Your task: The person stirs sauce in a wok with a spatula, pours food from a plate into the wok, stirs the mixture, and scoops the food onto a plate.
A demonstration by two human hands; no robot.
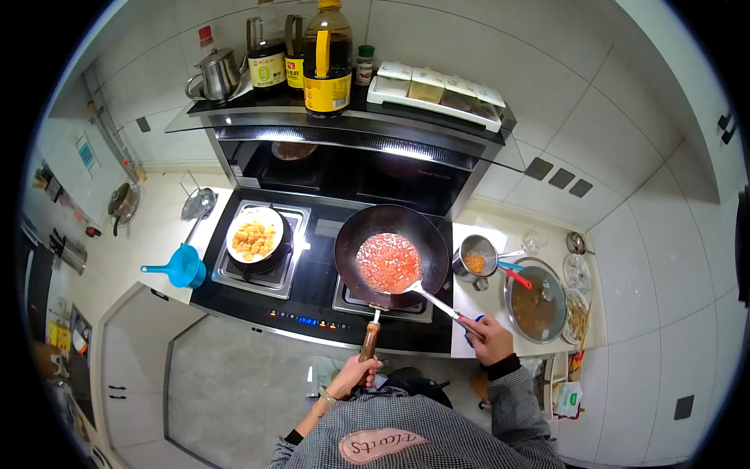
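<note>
A dark wok sits on the right burner with bubbling red sauce inside. My left hand is closed around the wok's wooden handle, close to my body. In my right hand is a spatula with a pinkish grip, its metal blade dipping into the sauce at the wok's near right side. On the left burner stands a white plate holding golden fried pieces.
Left of the stove are a blue ladle-like scoop and a wire strainer. To the right stand a metal pot and a large basin of brownish liquid. Bottles and a seasoning box line the shelf above.
</note>
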